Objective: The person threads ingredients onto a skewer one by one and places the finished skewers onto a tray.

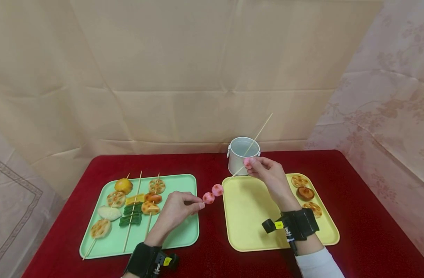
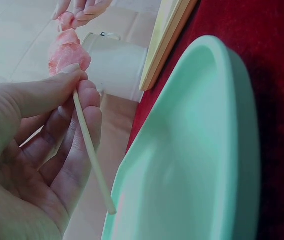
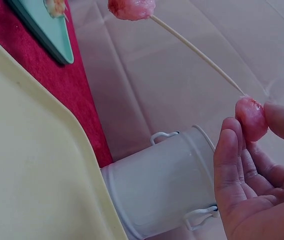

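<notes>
With thumb and fingertips my left hand pinches a thin wooden skewer just below two pink balls threaded on it. The skewer's blunt end sticks out below the fingers in the left wrist view. Higher up, my right hand pinches a third pink ball at the skewer's upper part. A bare length of skewer separates this ball from the other two. The fingers partly cover the third ball, and I cannot tell how far the skewer enters it. Both hands are above the table, between the two trays.
A green tray at left bears several skewered food pieces. The yellow tray at right has lotus root slices and a brown mushroom-like piece. Behind it stands a white bucket; a thin stick slants above its opening.
</notes>
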Tool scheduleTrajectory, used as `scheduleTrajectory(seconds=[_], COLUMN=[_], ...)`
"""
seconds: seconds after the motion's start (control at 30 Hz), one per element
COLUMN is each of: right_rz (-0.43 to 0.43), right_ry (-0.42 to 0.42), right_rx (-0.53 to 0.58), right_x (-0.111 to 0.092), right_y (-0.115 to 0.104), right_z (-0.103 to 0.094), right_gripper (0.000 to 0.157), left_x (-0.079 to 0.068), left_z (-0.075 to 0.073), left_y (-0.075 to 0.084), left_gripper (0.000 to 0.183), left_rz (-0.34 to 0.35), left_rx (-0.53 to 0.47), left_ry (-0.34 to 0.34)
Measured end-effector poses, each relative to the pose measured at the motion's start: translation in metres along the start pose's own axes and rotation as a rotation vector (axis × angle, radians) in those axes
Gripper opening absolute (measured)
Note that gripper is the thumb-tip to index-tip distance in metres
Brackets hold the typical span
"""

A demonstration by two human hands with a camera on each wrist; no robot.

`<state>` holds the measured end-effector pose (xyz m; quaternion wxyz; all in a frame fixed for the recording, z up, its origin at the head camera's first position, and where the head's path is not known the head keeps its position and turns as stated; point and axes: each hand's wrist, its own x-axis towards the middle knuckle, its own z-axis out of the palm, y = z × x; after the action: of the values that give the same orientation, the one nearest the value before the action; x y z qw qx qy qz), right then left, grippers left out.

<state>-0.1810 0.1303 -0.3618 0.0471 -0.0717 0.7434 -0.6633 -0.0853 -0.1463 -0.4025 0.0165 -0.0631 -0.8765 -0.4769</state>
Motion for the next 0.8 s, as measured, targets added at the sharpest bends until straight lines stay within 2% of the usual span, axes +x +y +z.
scheduleTrajectory(seconds=[0.4,0.63,0.8], right_rz=[-0.023,-0.022,-0.039], right_ry=[-0.025,-0.016,-0.047], right_rx=[-0.035,-0.115,-0.127], right_x=[-0.0013,-0.0024,-0.0023], right_y=[0.0006,-0.0009,0.0005], right_z=[0.0001,0.0017,0.0061], right_gripper=[0.053,0.051,0.048], left_x=[-0.0004,0.0002,0.0006], left_z=[-0.0001,0.0003,0.0004], left_y=[0.0002,-0.0004,0.0004], left_gripper=[0.008,0.01,0.009], left_rz=[0.004,0.002,0.0], left_rx=[0.01,0.01,0.017], left_ry=[0.0,-0.009,-0.008])
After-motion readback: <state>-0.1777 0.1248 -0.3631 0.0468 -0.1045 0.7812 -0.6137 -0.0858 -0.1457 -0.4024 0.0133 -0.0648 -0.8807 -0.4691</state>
